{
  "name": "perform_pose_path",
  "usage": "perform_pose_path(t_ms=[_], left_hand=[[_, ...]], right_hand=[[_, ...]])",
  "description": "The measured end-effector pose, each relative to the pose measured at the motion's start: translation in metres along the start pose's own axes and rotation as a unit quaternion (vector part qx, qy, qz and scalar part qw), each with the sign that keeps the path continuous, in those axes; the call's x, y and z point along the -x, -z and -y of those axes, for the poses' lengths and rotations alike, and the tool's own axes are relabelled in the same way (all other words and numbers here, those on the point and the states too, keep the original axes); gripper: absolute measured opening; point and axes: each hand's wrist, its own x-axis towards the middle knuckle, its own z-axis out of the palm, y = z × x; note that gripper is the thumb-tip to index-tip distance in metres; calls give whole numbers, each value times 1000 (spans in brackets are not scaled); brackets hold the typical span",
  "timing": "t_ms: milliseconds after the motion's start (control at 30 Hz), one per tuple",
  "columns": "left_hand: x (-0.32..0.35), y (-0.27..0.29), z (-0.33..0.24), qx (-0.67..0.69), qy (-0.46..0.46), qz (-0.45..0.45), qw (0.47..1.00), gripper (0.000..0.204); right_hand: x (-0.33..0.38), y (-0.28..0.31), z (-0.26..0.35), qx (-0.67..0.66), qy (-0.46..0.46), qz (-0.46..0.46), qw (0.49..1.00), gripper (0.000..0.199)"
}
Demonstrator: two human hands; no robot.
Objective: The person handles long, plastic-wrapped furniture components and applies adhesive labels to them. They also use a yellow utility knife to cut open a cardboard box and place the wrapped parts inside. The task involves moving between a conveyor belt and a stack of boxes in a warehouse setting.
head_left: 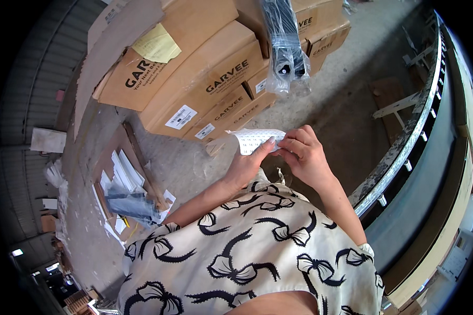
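Note:
Between my hands is a white sheet of small printed labels (252, 138), curled along its left side. My left hand (249, 163) grips it from below, the thumb lying over its face. At the sheet's right edge, the fingertips of my right hand (303, 152) are pinched together; whether a single label is between them is too small to tell. Just beyond the sheet stand stacked brown cardboard boxes (215, 68) with white stickers on their sides. A black part wrapped in clear plastic (285, 47) rests on top of them.
A roller conveyor with a metal rail (423, 123) curves along my right. To the left on the concrete floor, an open carton (123, 173) holds white strips and dark plastic bags. A yellow paper (158, 44) lies on the upper-left boxes.

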Motion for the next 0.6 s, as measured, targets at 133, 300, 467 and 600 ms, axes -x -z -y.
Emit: perform_pose_path(t_ms=[133, 300, 467, 600], left_hand=[[-5, 4, 17, -39, -31, -9, 999, 29], [-3, 1, 17, -11, -2, 17, 1000, 34], [-3, -4, 13, 6, -14, 49, 999, 37], [-9, -17, 5, -3, -47, 43, 998, 25]], right_hand=[[2, -2, -2, 10, 29, -11, 999, 19], [10, -3, -3, 9, 15, -9, 1000, 17], [16, 4, 1, -6, -43, -35, 998, 21], [15, 20, -3, -19, -50, -42, 998, 24]])
